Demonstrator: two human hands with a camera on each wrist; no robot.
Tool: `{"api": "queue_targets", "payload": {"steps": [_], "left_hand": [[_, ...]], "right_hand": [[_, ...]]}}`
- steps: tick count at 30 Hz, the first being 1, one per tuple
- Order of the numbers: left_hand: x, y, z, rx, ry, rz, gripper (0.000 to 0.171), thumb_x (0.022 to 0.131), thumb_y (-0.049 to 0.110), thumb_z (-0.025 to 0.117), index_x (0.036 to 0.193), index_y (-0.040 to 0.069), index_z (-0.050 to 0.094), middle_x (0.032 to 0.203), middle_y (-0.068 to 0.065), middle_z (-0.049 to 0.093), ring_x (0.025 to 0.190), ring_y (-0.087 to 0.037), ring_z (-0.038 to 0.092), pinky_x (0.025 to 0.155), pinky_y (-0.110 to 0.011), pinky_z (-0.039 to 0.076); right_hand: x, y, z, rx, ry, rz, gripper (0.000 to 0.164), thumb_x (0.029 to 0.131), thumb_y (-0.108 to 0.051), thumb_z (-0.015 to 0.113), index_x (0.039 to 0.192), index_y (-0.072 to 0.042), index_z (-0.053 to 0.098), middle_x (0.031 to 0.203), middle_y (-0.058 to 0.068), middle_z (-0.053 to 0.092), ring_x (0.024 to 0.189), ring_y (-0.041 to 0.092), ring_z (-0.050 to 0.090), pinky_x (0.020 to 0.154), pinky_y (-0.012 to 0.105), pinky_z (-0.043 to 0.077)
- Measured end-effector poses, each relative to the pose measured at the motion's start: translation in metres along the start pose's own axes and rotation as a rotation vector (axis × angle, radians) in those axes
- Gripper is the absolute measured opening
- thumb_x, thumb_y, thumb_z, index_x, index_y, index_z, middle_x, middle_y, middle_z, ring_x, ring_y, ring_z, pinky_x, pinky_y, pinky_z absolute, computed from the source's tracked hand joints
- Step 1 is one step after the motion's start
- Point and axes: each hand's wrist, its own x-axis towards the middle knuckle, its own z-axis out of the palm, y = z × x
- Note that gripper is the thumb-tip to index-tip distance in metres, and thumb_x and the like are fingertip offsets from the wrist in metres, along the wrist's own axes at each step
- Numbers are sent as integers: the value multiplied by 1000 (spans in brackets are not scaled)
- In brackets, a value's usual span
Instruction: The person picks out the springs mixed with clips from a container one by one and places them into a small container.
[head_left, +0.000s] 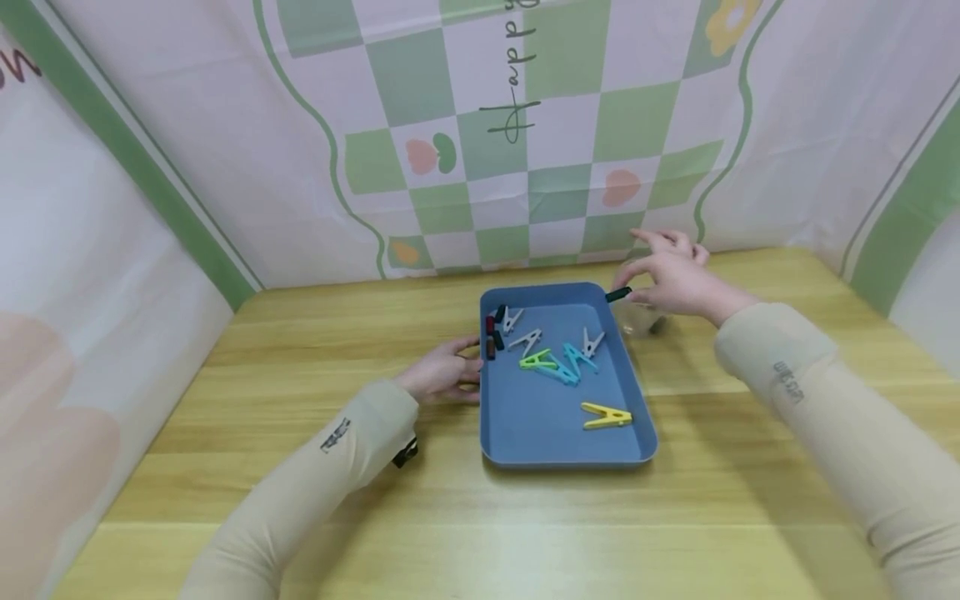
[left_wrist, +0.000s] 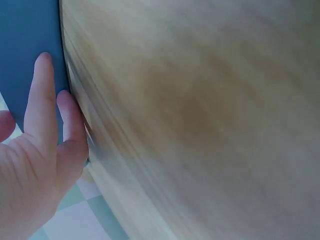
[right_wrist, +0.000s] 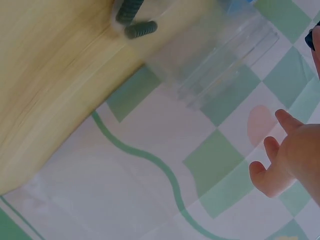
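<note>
My right hand (head_left: 671, 279) pinches a small dark cylinder (head_left: 618, 294) between thumb and forefinger, above the tray's far right corner; the other fingers are raised. Below that hand, a clear jar (right_wrist: 230, 55) stands just right of the tray, with dark ribbed cylinders (right_wrist: 141, 30) at its bottom. My left hand (head_left: 444, 371) rests its extended fingers against the left wall of the blue tray (head_left: 540, 442). Inside the tray, several small dark and reddish cylinders (head_left: 491, 325) line the left wall. Grey clothespins (head_left: 528, 340), a green clothespin (head_left: 537, 360), blue clothespins (head_left: 577, 358) and a yellow clothespin (head_left: 606, 416) lie beside them.
The tray and jar stand on a wooden table (head_left: 360, 533). A checked green and white cloth (head_left: 555, 196) hangs behind its far edge, and more printed cloth (head_left: 97, 250) hangs at the left.
</note>
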Motion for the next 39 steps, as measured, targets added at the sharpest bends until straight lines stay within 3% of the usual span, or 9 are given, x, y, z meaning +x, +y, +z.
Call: {"api": "queue_targets", "payload": {"steps": [9,26,39], "left_hand": [[-2,-1,0,-9,7,1,56,100,7,42,151,14,20,129,-20,55,112,-29,58,81,-35,55],[-3,-1,0,24,33,4,56,100,7,44,151,15,22,126,-19,57,109,-29,60,84,-38,55],[-3,-1,1,39,40,3,56,100,7,44,151,14,23,125,-20,57,108,-28,60,83,-37,56]], "right_hand": [[-1,9,-11,-30,28,29,20,83,-9,70,102,-5,71,152,29,10,133,56,-2,96,73,-3],[3,28,-19,-14,8,92,21,85,-9,68,105,-2,69,152,30,7,131,59,-5,94,74,-2],[9,38,-16,-21,-16,115,23,86,-12,67,106,-3,68,152,30,7,131,60,-4,94,74,-1]]}}
